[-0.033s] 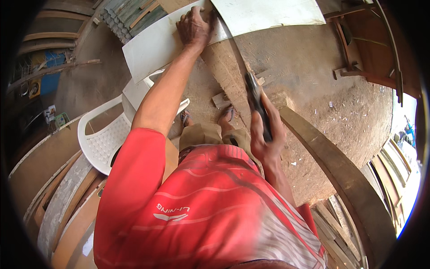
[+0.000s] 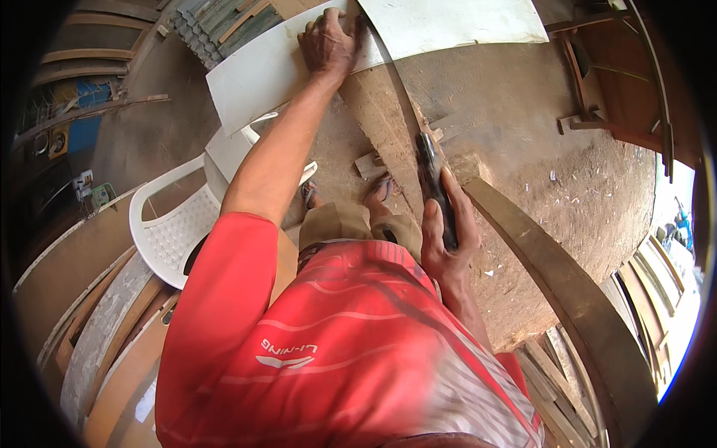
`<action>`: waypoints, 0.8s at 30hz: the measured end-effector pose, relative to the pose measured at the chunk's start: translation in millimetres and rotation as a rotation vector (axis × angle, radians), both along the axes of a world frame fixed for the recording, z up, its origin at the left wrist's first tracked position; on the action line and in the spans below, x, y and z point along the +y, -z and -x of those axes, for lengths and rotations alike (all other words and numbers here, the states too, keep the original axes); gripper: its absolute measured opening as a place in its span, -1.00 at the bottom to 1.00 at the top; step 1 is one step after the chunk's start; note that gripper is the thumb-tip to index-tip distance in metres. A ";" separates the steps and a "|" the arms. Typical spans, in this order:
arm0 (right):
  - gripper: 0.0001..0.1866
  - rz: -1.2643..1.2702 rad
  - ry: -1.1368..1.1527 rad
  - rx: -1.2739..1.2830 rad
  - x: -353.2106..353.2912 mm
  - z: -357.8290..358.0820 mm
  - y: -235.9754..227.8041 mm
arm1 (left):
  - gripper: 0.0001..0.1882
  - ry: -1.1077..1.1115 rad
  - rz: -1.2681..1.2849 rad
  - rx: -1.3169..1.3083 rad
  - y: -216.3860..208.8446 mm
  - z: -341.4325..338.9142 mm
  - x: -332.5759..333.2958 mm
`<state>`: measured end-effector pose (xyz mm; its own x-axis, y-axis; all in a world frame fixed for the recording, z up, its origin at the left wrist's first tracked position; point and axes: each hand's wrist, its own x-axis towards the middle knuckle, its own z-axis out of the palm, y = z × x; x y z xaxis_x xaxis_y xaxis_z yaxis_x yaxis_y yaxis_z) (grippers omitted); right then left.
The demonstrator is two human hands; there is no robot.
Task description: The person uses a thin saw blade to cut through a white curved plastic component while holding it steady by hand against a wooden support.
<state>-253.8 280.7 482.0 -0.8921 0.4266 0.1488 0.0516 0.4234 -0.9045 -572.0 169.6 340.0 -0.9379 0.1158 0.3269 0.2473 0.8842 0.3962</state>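
Note:
A white flat board (image 2: 455, 30) spans the top of the view, with a dark slit running through it. My left hand (image 2: 328, 43) presses on the board just left of the slit, its bent fingers apart and fingertips partly hidden. In my right hand (image 2: 452, 231) is the black handle of a handsaw (image 2: 399, 89), fingers wrapped round it and thumb lying along it. The long thin blade slants up and left into the slit. Its far end is out of sight. Under the blade lies a wooden plank (image 2: 377, 112).
A white plastic chair (image 2: 173, 233) stands to my left, beneath the board's left part. To my right a long curved-looking timber (image 2: 553, 261) runs toward me. Wood pieces (image 2: 556, 381) lie at the lower right, and corrugated sheets (image 2: 198, 33) at the upper left. Shavings litter the dirt floor.
The saw and my right hand have shifted slightly back toward me and to the right. My left hand keeps its place on the board.

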 end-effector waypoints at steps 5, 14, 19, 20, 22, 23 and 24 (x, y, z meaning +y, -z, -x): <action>-0.55 0.241 -0.017 -0.174 -6.7 116.6 28.7 | -0.82 0.031 0.029 0.206 33.2 19.5 -17.5; -0.52 0.107 -0.042 -0.137 2.9 6.0 -5.4 | -0.56 -0.001 -0.009 0.018 5.4 4.5 -1.8; -0.52 0.178 -0.083 -0.195 -3.0 85.6 27.4 | -0.79 0.003 0.064 0.103 28.3 14.7 -25.6; -0.52 0.214 -0.086 -0.266 -1.6 119.6 28.9 | -0.78 0.038 0.051 0.155 29.7 20.1 -22.5; -0.55 0.148 -0.059 -0.031 -1.5 156.1 45.5 | -0.80 0.035 0.071 0.165 33.0 24.2 -19.2; -0.55 0.140 -0.055 -0.055 -3.3 151.3 46.2 | -0.80 0.030 0.072 0.162 32.6 26.0 -19.4; -0.55 0.132 -0.057 -0.092 -5.9 140.7 48.3 | -0.80 0.019 0.074 0.145 36.7 22.8 -22.6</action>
